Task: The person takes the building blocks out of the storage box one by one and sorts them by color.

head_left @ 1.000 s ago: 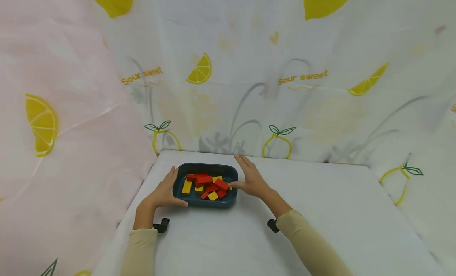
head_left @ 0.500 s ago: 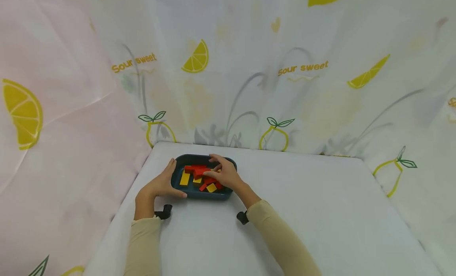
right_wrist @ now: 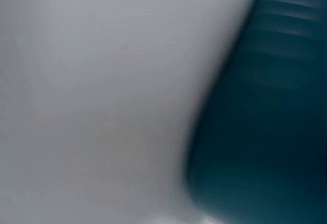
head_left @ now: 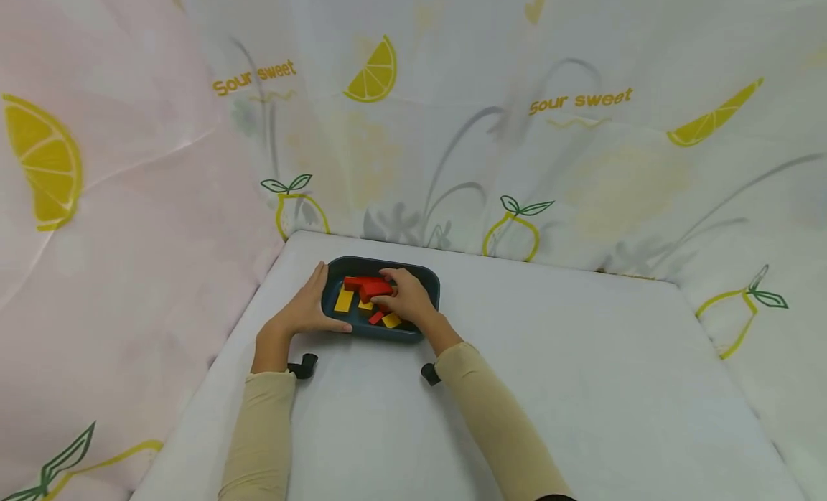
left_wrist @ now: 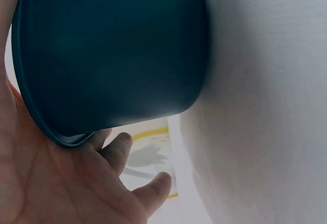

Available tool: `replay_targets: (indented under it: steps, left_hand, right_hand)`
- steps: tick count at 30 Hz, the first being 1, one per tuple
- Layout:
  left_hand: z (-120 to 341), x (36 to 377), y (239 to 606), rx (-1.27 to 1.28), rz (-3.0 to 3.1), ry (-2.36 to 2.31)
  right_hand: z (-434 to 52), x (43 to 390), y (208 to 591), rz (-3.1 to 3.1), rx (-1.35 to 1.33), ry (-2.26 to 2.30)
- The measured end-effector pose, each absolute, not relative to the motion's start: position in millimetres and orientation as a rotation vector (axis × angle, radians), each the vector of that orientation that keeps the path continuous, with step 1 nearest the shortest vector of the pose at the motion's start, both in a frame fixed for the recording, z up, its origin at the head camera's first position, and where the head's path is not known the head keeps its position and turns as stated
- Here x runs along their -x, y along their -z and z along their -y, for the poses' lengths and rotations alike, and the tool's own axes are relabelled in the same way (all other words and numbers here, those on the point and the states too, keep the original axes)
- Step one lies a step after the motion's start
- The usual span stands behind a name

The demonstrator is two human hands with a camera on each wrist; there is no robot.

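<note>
A dark teal tray with a raised rim holds several red and yellow blocks. At its left end is my left hand, the thumb along the near side and the fingers along the far left corner. In the left wrist view, the tray's rim touches my left hand's palm side and the fingers are extended. My right hand reaches over the tray from the right, thumb and fingers at both ends of a red block on the pile. Yellow blocks lie lower down. My right hand hides the pile's right part.
A white-covered table extends to the right of the tray and in front of it. Behind it hangs a pale curtain with lemon prints, continuing in pink on the left. Both wrists carry black mounts.
My right hand has moved left from the tray's right edge to over the blocks, and its fingers have come together on a red block. The left hand keeps its place at the tray.
</note>
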State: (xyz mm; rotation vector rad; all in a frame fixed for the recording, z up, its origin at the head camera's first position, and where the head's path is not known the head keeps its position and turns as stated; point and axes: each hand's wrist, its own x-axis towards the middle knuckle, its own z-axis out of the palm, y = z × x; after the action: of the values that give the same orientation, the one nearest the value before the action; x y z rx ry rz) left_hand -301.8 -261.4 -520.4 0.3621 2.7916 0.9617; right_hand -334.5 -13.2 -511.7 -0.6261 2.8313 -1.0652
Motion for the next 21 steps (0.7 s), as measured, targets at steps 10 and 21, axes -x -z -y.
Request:
replay_targets:
  steps: [10,21]
  left_hand:
    - [260,303,525,-0.367,-2.771,-1.029]
    - [257,297,525,-0.376,-2.764,-1.053]
  right_hand:
    - [13,334,516,-2.86,0.599,0.982]
    - [12,333,517,-2.87,0.535,0.946]
